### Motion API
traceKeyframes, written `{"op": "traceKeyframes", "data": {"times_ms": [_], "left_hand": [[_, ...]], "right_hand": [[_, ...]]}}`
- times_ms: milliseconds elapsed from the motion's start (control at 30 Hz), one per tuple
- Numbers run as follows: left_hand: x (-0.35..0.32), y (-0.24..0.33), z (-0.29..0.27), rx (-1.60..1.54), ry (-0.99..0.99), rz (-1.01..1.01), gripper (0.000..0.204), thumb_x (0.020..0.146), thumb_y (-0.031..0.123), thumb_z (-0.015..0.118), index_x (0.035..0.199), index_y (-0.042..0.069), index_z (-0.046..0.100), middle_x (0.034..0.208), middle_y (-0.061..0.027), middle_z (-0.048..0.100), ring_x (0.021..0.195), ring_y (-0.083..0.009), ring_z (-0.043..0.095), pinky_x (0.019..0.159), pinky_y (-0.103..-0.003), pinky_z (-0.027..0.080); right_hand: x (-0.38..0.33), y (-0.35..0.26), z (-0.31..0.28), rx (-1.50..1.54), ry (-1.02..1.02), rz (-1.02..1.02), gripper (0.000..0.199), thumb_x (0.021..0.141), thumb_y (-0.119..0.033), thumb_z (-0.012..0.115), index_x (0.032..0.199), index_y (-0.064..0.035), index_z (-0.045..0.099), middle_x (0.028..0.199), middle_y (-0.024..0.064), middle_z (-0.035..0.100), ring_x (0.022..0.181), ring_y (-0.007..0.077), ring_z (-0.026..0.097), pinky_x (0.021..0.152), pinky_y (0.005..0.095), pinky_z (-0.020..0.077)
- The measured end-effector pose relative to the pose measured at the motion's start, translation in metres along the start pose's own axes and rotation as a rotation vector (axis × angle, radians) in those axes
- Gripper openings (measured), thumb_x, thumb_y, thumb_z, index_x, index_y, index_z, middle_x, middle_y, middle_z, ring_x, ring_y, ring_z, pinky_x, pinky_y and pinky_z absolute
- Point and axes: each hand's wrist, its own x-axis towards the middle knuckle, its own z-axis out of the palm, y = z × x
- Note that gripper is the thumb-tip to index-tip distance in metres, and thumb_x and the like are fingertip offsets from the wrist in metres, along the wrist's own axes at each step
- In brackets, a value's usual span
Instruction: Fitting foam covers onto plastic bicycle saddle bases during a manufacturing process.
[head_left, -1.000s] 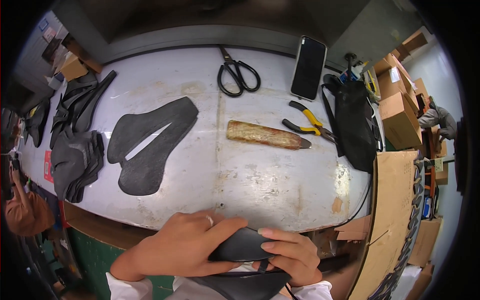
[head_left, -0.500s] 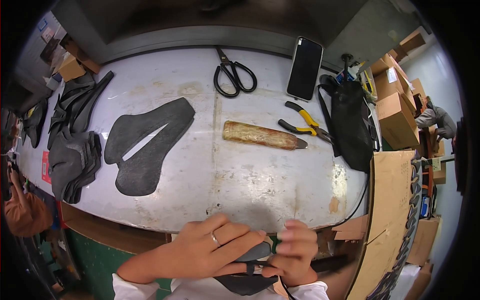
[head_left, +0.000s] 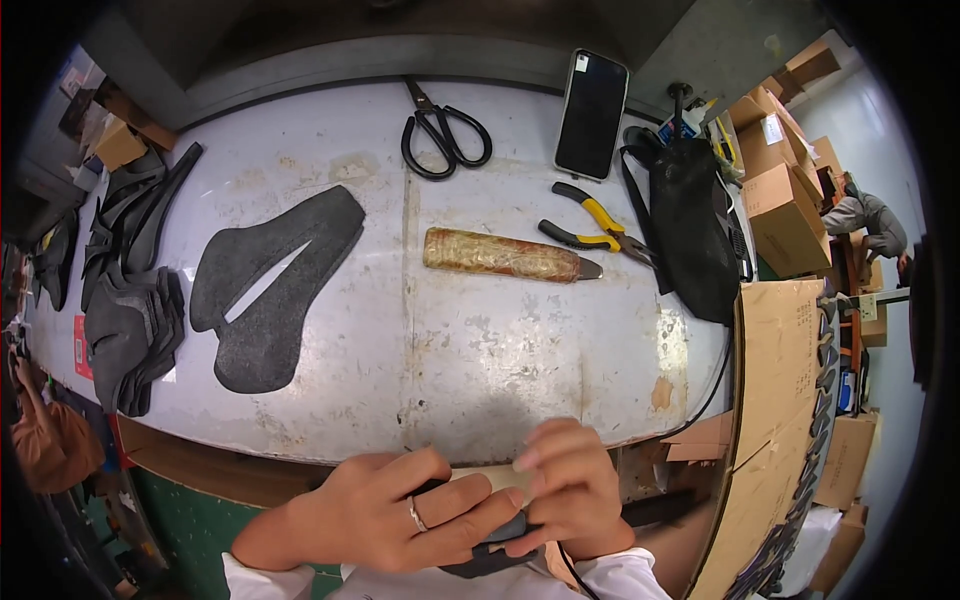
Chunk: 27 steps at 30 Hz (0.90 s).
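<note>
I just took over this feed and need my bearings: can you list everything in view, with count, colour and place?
Workbench: one, scuffed pale grey, centre.
Scissors: one pair, black, far edge of bench.
Phone: one, black, face up, right of the scissors.
Pliers: one pair, yellow and black handles, right of centre.
Wrapped tool: one, brownish wrap with a dark tip, mid-bench.
Felt cutout: one, dark grey, flat, left of centre.
Stack of felt pieces: several, dark grey, left end.
Bag: one, black, right end.
Cardboard boxes: several, brown, far right.
Dark piece: one, black, held below the bench edge.
Left hand: ring on one finger, on the dark piece.
Right hand: gripping the same piece.
</note>
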Motion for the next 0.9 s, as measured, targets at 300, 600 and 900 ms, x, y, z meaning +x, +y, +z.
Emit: {"op": "traceKeyframes", "data": {"times_ms": [300, 600, 900], "left_hand": [[0.003, 0.008, 0.011, -0.430, 0.028, -0.221, 0.103, 0.070, -0.001, 0.079, 0.150, -0.006, 0.015, 0.120, -0.0245, 0.058, 0.088, -0.0301, 0.061, 0.077, -0.036, 0.051], [-0.013, 0.007, 0.003, -0.531, 0.257, -0.557, 0.103, 0.076, -0.005, 0.076, 0.153, -0.003, 0.007, 0.133, -0.0228, 0.047, 0.118, -0.0247, 0.053, 0.098, -0.033, 0.044], [-0.011, 0.009, 0.017, -0.318, 0.325, -0.367, 0.121, 0.064, 0.038, 0.090, 0.149, -0.003, 0.015, 0.147, -0.0309, 0.027, 0.134, -0.0413, 0.033, 0.110, -0.049, 0.026]], "right_hand": [[-0.010, 0.019, 0.040, 0.345, 0.363, 0.298, 0.090, 0.064, -0.033, 0.090, 0.133, -0.0011, 0.042, 0.133, 0.0261, 0.047, 0.126, 0.0363, 0.047, 0.108, 0.0466, 0.0337], [-0.001, -0.026, 0.022, 0.175, 0.397, 0.442, 0.032, 0.100, -0.031, 0.051, 0.089, -0.0008, 0.049, 0.072, 0.0081, 0.053, 0.064, 0.0150, 0.047, 0.061, 0.0286, 0.0395], [0.013, -0.030, 0.025, -0.112, 0.197, 0.282, 0.018, 0.097, -0.013, 0.053, 0.090, 0.0035, 0.055, 0.077, 0.0171, 0.064, 0.058, 0.0251, 0.060, 0.053, 0.0337, 0.0484]]}}
